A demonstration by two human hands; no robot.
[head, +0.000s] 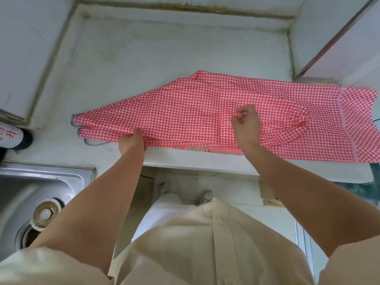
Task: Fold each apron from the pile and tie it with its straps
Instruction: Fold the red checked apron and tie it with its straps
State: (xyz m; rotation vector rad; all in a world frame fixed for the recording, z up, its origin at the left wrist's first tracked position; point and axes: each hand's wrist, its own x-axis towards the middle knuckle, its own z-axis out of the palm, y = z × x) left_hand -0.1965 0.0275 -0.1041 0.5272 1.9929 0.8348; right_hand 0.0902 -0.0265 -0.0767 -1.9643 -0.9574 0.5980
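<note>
The apron (205, 112), in red-and-white check, is laid across the desk (164, 58) in several flat layers. Its length extends from well left of the left grip (132, 144) to far right of the right grip (246, 125), where it passes out of view.

The left grip is closed on the near edge of the apron. The cloth is held there between the thumb and the curled fingers, just at the front edge of the desk.

The right grip is positioned over the apron, to the right of the left grip and a little farther from the person. Its fingers are curled tight toward the palm. Whether a fold of cloth is pinched in it cannot be determined. A gathered, tube-like part of the apron is located just right of this grip.

A steel sink (30, 192) is set into the desk, nearer than the left grip and to its left. A dark labelled bottle (12, 136) is placed beyond the sink, well apart from the apron.
</note>
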